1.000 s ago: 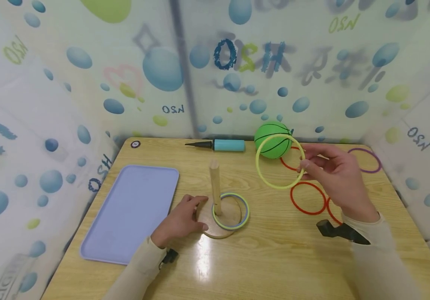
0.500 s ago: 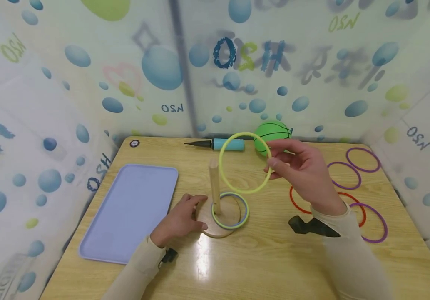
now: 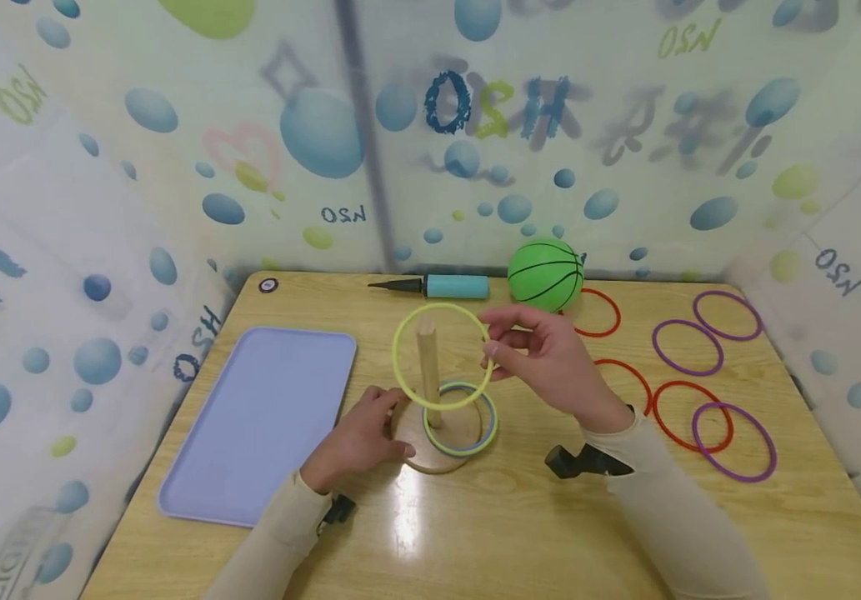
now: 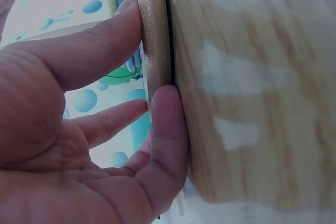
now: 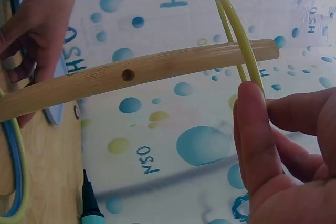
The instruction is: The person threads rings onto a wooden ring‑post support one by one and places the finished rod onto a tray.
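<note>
A yellow ring (image 3: 395, 350) is pinched between the thumb and fingers of my right hand (image 3: 550, 362). In the right wrist view, the ring (image 5: 244, 45) circles the wooden post (image 5: 173, 65) near its top end. My left hand (image 3: 358, 437) holds the edge of the round wooden base (image 3: 433, 457). The left wrist view shows thumb and fingers against the rim of that base (image 4: 156, 35). Lower on the post (image 3: 428, 358), a yellow-green ring (image 3: 496, 429) and a blue ring (image 5: 14, 150) lie stacked on the base.
Several red and purple rings lie at right, among them a red ring (image 3: 655, 417) and a purple ring (image 3: 773, 446). A green ball (image 3: 546, 275) and a blue hand pump (image 3: 457, 287) stand at the back. A lavender tray (image 3: 265, 417) lies at left on the wooden table (image 3: 505, 533).
My right hand has carried the yellow ring leftward from in front of the ball to the top of the post. The left hand has stayed at the base.
</note>
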Tool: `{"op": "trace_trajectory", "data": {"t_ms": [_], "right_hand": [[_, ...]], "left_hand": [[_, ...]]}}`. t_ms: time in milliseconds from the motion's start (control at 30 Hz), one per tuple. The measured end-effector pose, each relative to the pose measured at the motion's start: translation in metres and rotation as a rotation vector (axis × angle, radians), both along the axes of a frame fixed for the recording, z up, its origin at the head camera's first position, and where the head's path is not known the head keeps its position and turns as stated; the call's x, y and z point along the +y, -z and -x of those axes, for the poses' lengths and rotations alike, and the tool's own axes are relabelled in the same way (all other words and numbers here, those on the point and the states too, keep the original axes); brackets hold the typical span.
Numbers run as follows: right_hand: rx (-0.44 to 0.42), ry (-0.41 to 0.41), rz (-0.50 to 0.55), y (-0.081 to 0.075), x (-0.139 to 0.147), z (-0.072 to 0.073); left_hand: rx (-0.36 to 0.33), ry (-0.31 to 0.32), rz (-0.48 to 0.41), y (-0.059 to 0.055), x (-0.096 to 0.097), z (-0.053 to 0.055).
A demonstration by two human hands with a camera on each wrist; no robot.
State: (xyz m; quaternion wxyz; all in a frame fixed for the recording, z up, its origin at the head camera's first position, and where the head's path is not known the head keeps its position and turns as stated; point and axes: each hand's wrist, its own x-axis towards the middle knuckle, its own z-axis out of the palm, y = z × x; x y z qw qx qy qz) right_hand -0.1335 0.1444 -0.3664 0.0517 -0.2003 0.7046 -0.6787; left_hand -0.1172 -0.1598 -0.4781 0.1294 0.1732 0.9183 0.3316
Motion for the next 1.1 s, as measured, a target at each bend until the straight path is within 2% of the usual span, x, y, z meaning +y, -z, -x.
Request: {"op": "trace_trajectory", "data": {"t_ms": [167,600,900,1100], "right_hand": [[-0.103,-0.005,-0.021,0.017,0.001,0.003],[-0.273,0.019,-0.088,0.062,0.014,-0.002],[-0.338,-0.003,-0.084,0.094,0.015,-0.005],[-0.356,-0.012,-0.077,0.104,0.014,-0.005]], "left_hand": [[0.008,0.002,0.001,0.0,0.0,0.001],[0.001,-0.021,-0.023,0.002,0.001,-0.002],[0.004,-0.026,-0.025,0.003,0.001,-0.004],[-0.007,-0.022,-0.01,0.002,0.002,-0.002]]}}
